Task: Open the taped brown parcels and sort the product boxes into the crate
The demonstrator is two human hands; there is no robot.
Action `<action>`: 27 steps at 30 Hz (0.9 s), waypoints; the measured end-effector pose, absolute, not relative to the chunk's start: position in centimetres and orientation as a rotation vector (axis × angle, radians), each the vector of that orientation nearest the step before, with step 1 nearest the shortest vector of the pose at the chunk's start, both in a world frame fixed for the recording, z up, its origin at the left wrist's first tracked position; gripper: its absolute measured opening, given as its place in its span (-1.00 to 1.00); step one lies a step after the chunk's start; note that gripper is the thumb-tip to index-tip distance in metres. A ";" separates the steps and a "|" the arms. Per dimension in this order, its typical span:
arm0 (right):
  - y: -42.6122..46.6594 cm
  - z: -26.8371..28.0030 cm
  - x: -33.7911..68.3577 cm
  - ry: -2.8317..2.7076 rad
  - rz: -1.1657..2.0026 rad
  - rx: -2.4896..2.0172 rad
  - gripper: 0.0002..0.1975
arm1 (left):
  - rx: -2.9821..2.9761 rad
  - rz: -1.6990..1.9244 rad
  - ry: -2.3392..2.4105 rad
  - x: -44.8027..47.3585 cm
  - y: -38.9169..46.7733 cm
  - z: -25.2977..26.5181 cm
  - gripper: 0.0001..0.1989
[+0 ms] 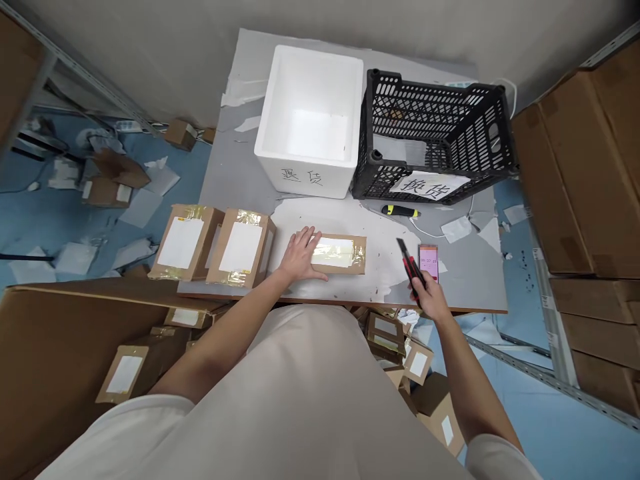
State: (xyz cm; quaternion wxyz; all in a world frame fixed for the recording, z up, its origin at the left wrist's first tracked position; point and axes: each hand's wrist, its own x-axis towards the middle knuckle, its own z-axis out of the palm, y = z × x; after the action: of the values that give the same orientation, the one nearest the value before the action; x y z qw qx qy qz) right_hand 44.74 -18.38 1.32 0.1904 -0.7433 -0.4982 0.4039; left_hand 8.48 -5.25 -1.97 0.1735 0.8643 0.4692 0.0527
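Note:
A small taped cardboard box (359, 256) with a white label lies flat near the front of the table (465, 287). My left hand (300, 256) rests with spread fingers on the left end of this box. To its right, my right hand (429, 293) is closed around a red and black utility knife (411, 267), its blade end pointing up and away from me. The knife is apart from the box. Just beyond that hand lies a phone (429, 259) with a pink screen. Two larger taped boxes (185, 241) with white labels stand left of my left hand.
A white foam box (305, 170) and a black plastic crate (440, 143) stand at the back of the table. A yellow and black cutter (400, 211) lies before the crate. More cartons (387, 333) are below the front edge; stacked boxes (565, 193) rise at right.

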 end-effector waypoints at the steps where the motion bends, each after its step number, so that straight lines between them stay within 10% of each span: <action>1: -17.9 0.9 44.7 -1.360 1.056 -2.092 -0.56 | 2.467 0.136 1.336 8.5 -5.4 -1.8 0.23; 14: -15.9 -13.2 33.4 -1.350 0.511 -2.404 -0.41 | 2.598 0.335 1.225 8.9 -10.7 -3.2 -0.65; 27: -7.5 -1.3 32.8 -2.557 0.378 -1.639 -0.40 | 2.540 0.363 1.216 9.1 -10.9 -4.6 -0.67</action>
State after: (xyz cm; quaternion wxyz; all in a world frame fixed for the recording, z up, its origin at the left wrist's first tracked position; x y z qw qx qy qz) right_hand 32.83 -7.51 -1.28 0.0406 -0.5351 -0.8348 0.1233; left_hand 9.15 -10.92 -4.61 0.1506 0.8844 0.4235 0.1262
